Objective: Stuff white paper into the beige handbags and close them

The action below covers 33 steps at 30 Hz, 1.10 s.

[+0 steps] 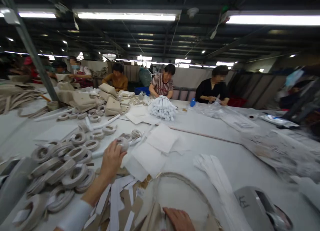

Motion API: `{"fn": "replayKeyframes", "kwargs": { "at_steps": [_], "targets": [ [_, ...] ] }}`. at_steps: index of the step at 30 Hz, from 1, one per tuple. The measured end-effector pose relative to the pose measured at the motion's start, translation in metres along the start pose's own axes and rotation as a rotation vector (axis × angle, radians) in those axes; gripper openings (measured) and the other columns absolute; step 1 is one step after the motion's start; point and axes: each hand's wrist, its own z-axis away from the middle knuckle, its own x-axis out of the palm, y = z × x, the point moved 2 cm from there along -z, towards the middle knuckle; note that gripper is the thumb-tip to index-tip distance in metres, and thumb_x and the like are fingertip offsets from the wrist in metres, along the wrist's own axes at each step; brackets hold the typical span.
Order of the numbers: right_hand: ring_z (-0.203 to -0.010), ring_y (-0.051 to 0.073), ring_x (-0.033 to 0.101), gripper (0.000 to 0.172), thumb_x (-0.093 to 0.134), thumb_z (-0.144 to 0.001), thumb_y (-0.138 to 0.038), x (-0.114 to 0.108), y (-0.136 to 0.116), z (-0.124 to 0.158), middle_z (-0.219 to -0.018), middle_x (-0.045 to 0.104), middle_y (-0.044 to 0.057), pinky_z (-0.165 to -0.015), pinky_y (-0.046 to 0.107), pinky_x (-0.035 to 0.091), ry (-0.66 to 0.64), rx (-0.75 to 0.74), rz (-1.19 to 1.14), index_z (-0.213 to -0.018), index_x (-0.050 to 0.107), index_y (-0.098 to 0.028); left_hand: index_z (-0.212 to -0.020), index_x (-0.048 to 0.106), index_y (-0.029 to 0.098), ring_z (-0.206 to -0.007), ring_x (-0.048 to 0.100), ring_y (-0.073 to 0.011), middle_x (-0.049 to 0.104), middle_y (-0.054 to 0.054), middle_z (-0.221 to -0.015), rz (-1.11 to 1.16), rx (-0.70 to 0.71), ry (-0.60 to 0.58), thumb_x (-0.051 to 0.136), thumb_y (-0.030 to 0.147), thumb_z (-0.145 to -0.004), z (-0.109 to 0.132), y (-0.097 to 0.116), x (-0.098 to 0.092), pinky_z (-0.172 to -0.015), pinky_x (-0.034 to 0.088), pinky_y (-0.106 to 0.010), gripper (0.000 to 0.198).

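My left hand (113, 159) reaches forward over the table, its fingers closed round a small pale roll (122, 143). Beside it on the left lies a heap of beige coiled strips (76, 154). My right hand (178, 219) is at the bottom edge, partly cut off, next to a folded beige piece (153, 217); whether it grips that piece is unclear. A thin beige strip (186, 177) curves in a loop above my right hand. White and brown cut pieces (120, 197) lie between my hands.
White sheets (155, 149) lie mid-table. At the right are a long white bundle (217, 177) and a grey device (257, 204). A white bundle (162, 108) stands before a person in stripes. Beige pouches (112, 105) are piled back left. Clear plastic (280, 151) covers the right side.
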Motion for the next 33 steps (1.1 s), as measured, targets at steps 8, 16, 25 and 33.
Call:
{"fn": "replayKeyframes", "kwargs": {
  "at_steps": [8, 16, 25, 33],
  "targets": [
    [-0.088, 0.020, 0.067, 0.023, 0.058, -0.082, -0.027, -0.014, -0.008, 0.012, -0.097, 0.072, 0.006, -0.078, 0.031, 0.055, 0.284, -0.016, -0.115, -0.104, 0.063, -0.021, -0.109, 0.062, 0.021, -0.131, 0.040, -0.0334, 0.046, -0.012, -0.143, 0.234, 0.529, -0.548, 0.071, 0.034, -0.079, 0.078, 0.206, 0.060, -0.108, 0.034, -0.052, 0.034],
    [-0.104, 0.024, 0.063, 0.030, 0.051, -0.087, -0.017, -0.058, 0.044, -0.020, -0.118, 0.066, 0.010, -0.087, 0.038, 0.055, 0.389, 0.059, 0.092, -0.115, 0.060, -0.020, -0.123, 0.054, 0.027, -0.126, 0.045, -0.0234, 0.052, -0.006, -0.136, 0.318, 0.392, -0.501, 0.052, 0.036, -0.090, 0.059, 0.207, 0.082, -0.103, 0.039, -0.040, 0.034],
    [-0.094, 0.025, 0.060, 0.014, 0.071, -0.077, -0.027, -0.040, 0.058, -0.039, -0.122, 0.064, 0.004, -0.075, 0.039, 0.049, 0.266, -0.027, 0.338, -0.090, 0.066, -0.024, -0.125, 0.051, 0.022, -0.117, 0.050, -0.0210, 0.059, -0.006, -0.125, 0.307, 0.296, -0.503, 0.035, 0.011, -0.092, 0.061, 0.189, 0.101, -0.100, 0.042, -0.036, 0.038],
    [-0.087, 0.020, 0.061, 0.022, 0.048, -0.088, -0.025, -0.031, 0.111, -0.052, -0.122, 0.065, 0.005, -0.064, 0.029, 0.048, 0.394, -0.373, 0.435, -0.099, 0.067, -0.028, -0.123, 0.050, 0.029, -0.121, 0.048, -0.0319, 0.045, -0.014, -0.137, 0.180, 0.553, -0.402, 0.048, 0.050, -0.091, 0.054, 0.193, 0.087, -0.093, 0.045, -0.048, 0.039]
  ]
}}
